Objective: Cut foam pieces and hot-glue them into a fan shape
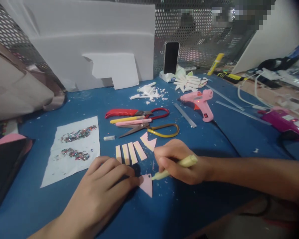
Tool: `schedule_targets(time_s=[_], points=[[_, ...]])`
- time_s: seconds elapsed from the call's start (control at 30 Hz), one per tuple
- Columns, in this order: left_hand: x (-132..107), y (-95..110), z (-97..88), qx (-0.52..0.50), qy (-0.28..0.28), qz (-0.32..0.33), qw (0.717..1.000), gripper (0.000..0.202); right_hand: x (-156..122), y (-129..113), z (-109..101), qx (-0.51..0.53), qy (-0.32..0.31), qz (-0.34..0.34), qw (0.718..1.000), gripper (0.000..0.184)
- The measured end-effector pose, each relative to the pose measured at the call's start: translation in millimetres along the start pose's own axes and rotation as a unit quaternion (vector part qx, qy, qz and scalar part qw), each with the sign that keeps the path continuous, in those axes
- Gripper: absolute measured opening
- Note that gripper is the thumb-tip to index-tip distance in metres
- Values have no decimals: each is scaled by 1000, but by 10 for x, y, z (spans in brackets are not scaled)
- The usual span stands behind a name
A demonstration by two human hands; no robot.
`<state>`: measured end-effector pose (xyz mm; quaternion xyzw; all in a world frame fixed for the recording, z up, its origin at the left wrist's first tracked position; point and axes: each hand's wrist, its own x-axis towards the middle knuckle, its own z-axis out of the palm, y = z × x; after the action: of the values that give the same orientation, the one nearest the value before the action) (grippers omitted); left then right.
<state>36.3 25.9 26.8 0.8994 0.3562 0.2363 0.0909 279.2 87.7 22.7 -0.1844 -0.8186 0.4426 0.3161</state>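
My right hand is closed round a pale yellow marker, its tip at the edge of a small pink triangular piece with a small hole near its top corner. My left hand pinches that piece at its left side with thumb and fingertips, which partly hide it. Just beyond lie several pale strips, yellowish at one end and pink at the other, and a notched pink piece. Behind them are yellow-handled scissors, a pink marker, a yellow marker and a red-handled cutter.
A pink glue gun stands at the right, its black cord running towards my right forearm. White paper with glitter lies at the left. White scraps, a phone and a glue stick are farther back. A dark tablet-like object is far left.
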Motion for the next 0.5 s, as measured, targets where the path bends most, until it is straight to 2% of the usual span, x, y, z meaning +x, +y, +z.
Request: schedule_targets(time_s=[0.17, 0.23, 0.33, 0.5], points=[[16, -83, -21, 9, -10, 10, 1000, 28, 9, -24, -4, 61, 14, 6, 998, 34], [-11, -80, -12, 11, -10, 12, 1000, 27, 5, -46, 4, 78, 13, 46, 996, 34], [-113, -23, 37, 47, 22, 41, 998, 30, 3, -67, 24, 101, -10, 114, 988, 33], [-276, 70, 147, 143, 55, 99, 983, 37, 36, -81, 22, 86, -15, 162, 983, 32]])
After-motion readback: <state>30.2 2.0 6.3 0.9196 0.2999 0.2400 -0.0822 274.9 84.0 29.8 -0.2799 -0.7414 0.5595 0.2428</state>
